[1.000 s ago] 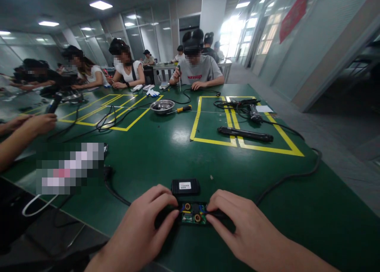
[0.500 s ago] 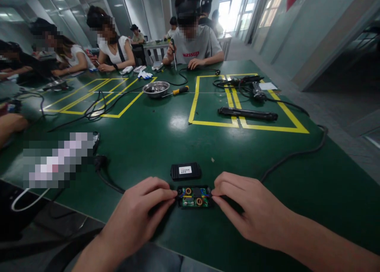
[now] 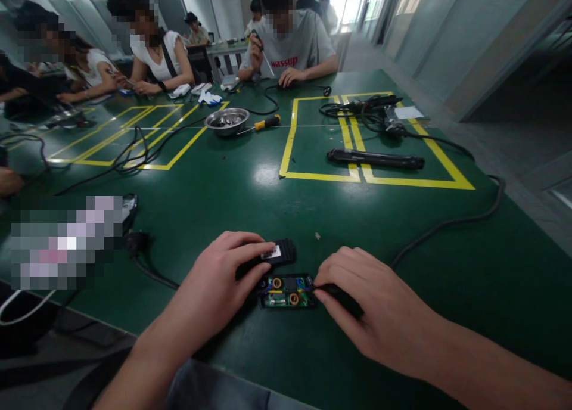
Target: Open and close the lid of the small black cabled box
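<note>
Two hands (image 3: 227,270) (image 3: 366,306), one lid (image 3: 286,251), one board (image 3: 286,292)

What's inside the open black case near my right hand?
The black case holds a green circuit board with two copper-coloured ring coils and blue and yellow wires. Whatever lies beneath the board is covered and can't be seen.

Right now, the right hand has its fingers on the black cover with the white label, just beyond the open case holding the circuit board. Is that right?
Not quite: the head view shows the left hand with its fingers on the black cover with the white label, just beyond the open case holding the circuit board.
</note>
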Demonstrator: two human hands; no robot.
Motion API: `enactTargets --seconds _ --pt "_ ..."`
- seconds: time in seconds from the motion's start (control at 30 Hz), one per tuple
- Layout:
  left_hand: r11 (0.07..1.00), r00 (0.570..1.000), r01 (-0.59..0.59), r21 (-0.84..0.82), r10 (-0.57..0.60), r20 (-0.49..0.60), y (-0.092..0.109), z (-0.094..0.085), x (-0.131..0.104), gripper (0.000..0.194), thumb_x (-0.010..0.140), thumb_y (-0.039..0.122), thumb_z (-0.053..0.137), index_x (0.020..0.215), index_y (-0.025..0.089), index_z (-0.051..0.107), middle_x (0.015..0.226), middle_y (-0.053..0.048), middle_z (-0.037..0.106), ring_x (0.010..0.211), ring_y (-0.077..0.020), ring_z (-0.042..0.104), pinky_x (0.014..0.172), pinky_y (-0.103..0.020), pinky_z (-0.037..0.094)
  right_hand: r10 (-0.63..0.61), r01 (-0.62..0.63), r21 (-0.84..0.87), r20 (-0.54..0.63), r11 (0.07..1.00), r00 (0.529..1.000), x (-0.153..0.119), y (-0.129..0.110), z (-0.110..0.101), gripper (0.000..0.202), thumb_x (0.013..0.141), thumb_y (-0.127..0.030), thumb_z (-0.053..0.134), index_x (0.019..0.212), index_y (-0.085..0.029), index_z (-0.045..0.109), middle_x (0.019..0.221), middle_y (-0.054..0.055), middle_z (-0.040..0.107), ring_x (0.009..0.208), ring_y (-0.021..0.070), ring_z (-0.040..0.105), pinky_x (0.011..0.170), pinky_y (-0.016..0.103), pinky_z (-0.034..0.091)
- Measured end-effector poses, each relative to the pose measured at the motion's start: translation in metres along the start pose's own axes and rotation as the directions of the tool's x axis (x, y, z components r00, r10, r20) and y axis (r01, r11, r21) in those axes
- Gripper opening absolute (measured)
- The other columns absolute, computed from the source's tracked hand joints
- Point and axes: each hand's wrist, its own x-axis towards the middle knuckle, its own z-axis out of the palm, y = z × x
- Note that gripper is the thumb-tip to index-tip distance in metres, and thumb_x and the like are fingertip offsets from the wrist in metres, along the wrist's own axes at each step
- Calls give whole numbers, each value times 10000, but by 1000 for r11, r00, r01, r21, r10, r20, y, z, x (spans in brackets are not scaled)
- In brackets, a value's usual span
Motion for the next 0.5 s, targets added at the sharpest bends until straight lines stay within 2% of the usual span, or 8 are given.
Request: enactTargets --seconds 0.1,0.17,0.3,0.37,0.5 --pt "999 996 -27 -32 25 -84 6 -8 -10 250 1121 261 718 1338 280 841 1270 -71 826 1121 -258 789 998 -385 675 44 -44 -11 -34 999 998 0 -3 -1 143 1048 -97 565 1083 -227 614 921 37 723 806 240 645 722 378 460" --pt "995 993 -67 -67 61 -97 13 -13 -18 278 1143 255 692 1385 316 814 1296 -57 813 1136 -238 781 987 -342 669 66 -65 10 -51 998 997 0 -5 -2 207 1003 -114 587 1179 -222 602 962 52 723 836 248 659 739 386 481" --pt "983 989 -145 -113 148 13 21 -9 -28 295 1194 278 618 1424 351 788 1325 -52 804 1167 -228 763 978 -330 668 54 -51 57 -56 997 997 -1 -8 -4 473 903 -154 676 1363 -206 579 1096 96 757 946 284 704 860 453 537" --pt "981 987 -156 -113 160 25 20 -3 -29 299 1198 271 610 1435 339 780 1330 -64 800 1171 -234 753 990 -351 666 54 -53 48 -18 997 998 0 -7 -4 460 905 -170 735 1349 -206 622 1140 106 782 987 303 721 888 476 537" --pt "976 983 -186 -115 184 -26 17 7 -29 290 1175 231 645 1425 294 778 1317 -92 802 1156 -253 734 979 -378 656 60 -61 21 45 998 997 5 -3 -2 332 932 -172 851 1233 -221 720 1136 76 807 975 292 726 857 457 519"
